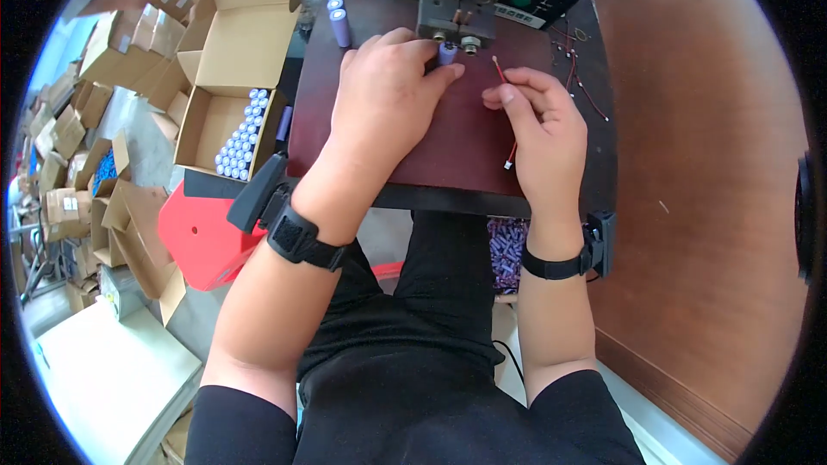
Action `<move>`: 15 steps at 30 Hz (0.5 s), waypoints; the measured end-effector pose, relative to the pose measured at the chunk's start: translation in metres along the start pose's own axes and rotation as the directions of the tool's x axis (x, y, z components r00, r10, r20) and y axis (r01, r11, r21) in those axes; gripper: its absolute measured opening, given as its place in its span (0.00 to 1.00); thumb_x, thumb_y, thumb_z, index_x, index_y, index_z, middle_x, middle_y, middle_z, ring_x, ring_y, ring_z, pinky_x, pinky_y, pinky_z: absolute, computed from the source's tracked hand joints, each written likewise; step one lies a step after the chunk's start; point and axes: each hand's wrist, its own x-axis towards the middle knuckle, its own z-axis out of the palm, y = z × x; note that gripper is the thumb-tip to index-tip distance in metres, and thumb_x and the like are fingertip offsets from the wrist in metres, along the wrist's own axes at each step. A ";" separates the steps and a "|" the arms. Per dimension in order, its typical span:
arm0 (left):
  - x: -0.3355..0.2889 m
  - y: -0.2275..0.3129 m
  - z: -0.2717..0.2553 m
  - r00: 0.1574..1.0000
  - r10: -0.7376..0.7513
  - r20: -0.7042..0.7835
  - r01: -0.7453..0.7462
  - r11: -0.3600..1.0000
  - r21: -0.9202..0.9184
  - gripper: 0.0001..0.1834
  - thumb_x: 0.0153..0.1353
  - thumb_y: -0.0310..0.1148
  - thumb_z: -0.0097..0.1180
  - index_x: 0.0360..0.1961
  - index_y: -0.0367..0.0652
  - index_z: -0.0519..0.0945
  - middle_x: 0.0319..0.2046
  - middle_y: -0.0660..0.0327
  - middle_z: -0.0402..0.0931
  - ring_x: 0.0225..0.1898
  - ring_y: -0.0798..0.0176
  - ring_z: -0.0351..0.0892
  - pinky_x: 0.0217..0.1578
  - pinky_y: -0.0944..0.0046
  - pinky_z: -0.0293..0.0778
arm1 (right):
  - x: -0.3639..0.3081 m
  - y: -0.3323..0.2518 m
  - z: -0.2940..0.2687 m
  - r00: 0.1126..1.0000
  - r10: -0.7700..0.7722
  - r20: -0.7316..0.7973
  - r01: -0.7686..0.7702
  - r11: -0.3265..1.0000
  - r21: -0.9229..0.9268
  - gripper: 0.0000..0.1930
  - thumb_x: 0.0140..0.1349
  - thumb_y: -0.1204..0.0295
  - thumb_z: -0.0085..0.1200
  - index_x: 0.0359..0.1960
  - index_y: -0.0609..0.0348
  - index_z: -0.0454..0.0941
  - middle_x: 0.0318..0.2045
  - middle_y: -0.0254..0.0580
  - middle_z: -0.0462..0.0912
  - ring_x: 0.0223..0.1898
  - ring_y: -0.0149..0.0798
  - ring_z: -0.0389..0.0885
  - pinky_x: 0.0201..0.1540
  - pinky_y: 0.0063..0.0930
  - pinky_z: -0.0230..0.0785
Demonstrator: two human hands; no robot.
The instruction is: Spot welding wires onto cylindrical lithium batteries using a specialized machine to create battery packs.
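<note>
Under the head of a spot welder, a purple cylindrical battery cell is gripped between the thumb and fingers of my left hand. My right hand pinches a short red wire lead. One wire end points up toward the welder, and a small white connector hangs below my fingers. Several more purple cells stand upright in a row at the back left of the dark red work board.
Left of the board, an open cardboard box holds several upright cells. Loose wire leads lie on the right. A red plastic stool stands below left, and a bin of purple cells sits under the table. A wooden panel borders the right.
</note>
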 end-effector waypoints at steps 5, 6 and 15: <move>0.000 -0.001 0.000 1.000 0.005 0.003 -0.005 1.000 0.023 0.14 0.60 0.42 0.65 0.35 0.41 0.87 0.36 0.55 0.82 0.43 0.46 0.81 0.45 0.48 0.73 | 0.000 -0.002 0.000 1.000 0.019 -0.012 -0.020 0.997 -0.073 0.10 0.71 0.77 0.55 0.50 0.70 0.78 0.39 0.46 0.88 0.42 0.32 0.86 0.50 0.24 0.75; 0.001 -0.002 0.000 1.000 0.013 -0.002 -0.012 1.000 0.017 0.14 0.60 0.42 0.65 0.35 0.42 0.87 0.36 0.55 0.82 0.43 0.47 0.81 0.45 0.48 0.73 | 0.000 -0.001 0.000 1.000 0.020 -0.008 -0.021 0.997 -0.071 0.10 0.71 0.77 0.55 0.50 0.70 0.78 0.39 0.46 0.88 0.42 0.32 0.86 0.50 0.24 0.75; 0.001 0.000 0.002 1.000 0.005 -0.015 -0.005 1.000 0.001 0.14 0.60 0.43 0.64 0.36 0.42 0.88 0.35 0.56 0.82 0.44 0.48 0.81 0.48 0.48 0.72 | 0.001 0.002 -0.001 1.000 0.001 0.002 -0.001 0.999 -0.052 0.12 0.71 0.76 0.55 0.52 0.69 0.77 0.39 0.43 0.88 0.42 0.30 0.85 0.51 0.23 0.74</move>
